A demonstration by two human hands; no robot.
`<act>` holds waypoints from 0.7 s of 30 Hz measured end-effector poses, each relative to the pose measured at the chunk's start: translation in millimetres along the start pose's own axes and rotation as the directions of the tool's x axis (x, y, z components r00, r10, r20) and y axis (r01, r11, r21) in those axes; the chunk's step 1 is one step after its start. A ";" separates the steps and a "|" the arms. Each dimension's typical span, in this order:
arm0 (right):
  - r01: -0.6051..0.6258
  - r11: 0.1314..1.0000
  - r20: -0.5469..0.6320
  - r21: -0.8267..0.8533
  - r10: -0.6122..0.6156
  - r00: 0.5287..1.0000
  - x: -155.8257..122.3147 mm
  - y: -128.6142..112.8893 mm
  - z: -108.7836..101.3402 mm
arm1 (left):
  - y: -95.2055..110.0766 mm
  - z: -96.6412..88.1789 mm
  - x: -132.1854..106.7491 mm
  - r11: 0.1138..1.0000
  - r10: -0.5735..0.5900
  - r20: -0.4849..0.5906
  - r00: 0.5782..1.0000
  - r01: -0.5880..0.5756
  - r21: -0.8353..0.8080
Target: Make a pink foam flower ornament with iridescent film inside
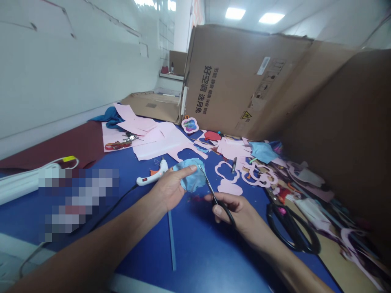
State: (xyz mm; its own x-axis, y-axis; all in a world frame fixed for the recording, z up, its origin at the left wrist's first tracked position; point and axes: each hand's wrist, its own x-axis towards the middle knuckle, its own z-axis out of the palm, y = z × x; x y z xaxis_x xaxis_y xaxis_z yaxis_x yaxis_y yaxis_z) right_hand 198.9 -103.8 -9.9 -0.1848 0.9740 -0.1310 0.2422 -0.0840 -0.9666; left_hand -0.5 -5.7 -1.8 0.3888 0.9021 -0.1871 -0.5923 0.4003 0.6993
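Note:
My left hand [175, 183] pinches a round light-blue fabric piece [193, 180], thumb on top, above the blue table. In my right hand [230, 209] is a small pair of scissors [213, 194] with dark handles. Their metal blades reach to the right edge of the fabric piece; whether they are parted I cannot tell. Just left of my left hand lies a white hot glue gun [152, 177] with an orange trigger. A thin blue-grey strip [172, 244] is on the table below my hands.
Large black-handled scissors [295, 232] lie at the right. Pink sheets [161, 140] and cut-out pink flower frames [227, 171] spread across the back and right. A big cardboard box [244, 81] stands behind them. At the left are a white power strip [27, 185] and a glue gun cord [114, 207].

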 end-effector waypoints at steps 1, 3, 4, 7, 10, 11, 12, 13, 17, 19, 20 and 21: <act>0.000 1.000 0.000 -0.002 0.000 1.000 0.1 -0.4 0.1 | -0.4 0.3 -0.4 1.000 0.000 0.004 1.000 0.000 0.004; 0.004 1.000 0.000 -0.001 -0.004 1.000 0.0 -1.2 0.3 | -1.5 0.0 -0.8 1.000 -0.004 0.009 1.000 0.004 0.011; 0.006 1.000 0.001 0.002 -0.006 1.000 -0.1 -1.4 0.4 | -2.1 -0.4 -0.8 1.000 -0.003 0.012 1.000 0.003 0.010; 0.005 1.000 0.002 0.008 -0.005 1.000 0.0 -1.5 0.8 | -2.5 -1.9 -0.6 1.000 -0.003 0.024 1.000 0.003 0.008; -0.005 1.000 0.008 0.017 0.005 1.000 0.5 0.3 1.4 | -0.3 -1.7 -0.8 1.000 -0.010 0.022 1.000 0.009 0.017; -0.007 1.000 0.010 0.024 0.006 1.000 0.7 1.2 1.5 | 0.7 -1.0 -1.1 1.000 -0.011 0.017 1.000 0.011 0.018; -0.007 1.000 0.013 0.030 0.006 1.000 0.8 2.0 1.6 | 1.7 -0.2 -1.4 1.000 -0.010 0.012 1.000 0.010 0.018; -0.005 0.999 0.014 0.033 0.005 1.000 0.8 2.6 1.7 | 2.5 0.7 -1.8 1.000 -0.013 0.007 1.000 0.012 0.020; 0.004 1.000 0.018 0.021 -0.005 1.000 0.2 2.4 1.6 | 3.6 4.2 -3.6 0.997 -0.047 -0.017 0.999 0.048 0.054; 0.010 1.000 0.020 0.013 -0.010 1.000 0.1 1.4 1.7 | 2.9 5.1 -4.5 0.995 -0.066 -0.020 0.998 0.067 0.074; 0.013 1.000 0.020 0.011 -0.014 1.000 0.3 1.0 1.7 | 2.6 5.3 -4.8 0.994 -0.070 -0.019 0.997 0.071 0.078; 0.016 1.000 0.019 0.008 -0.016 1.000 0.6 0.7 1.8 | 2.3 5.4 -5.1 0.995 -0.069 -0.015 0.997 0.070 0.077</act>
State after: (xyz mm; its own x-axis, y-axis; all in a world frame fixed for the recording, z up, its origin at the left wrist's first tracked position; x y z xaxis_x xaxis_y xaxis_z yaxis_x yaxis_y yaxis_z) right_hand 197.2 -103.7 -11.1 -0.2065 0.9711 -0.1195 0.2312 -0.0703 -0.9704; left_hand 0.0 -10.3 4.5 0.4181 0.8746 -0.2457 -0.5073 0.4491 0.7355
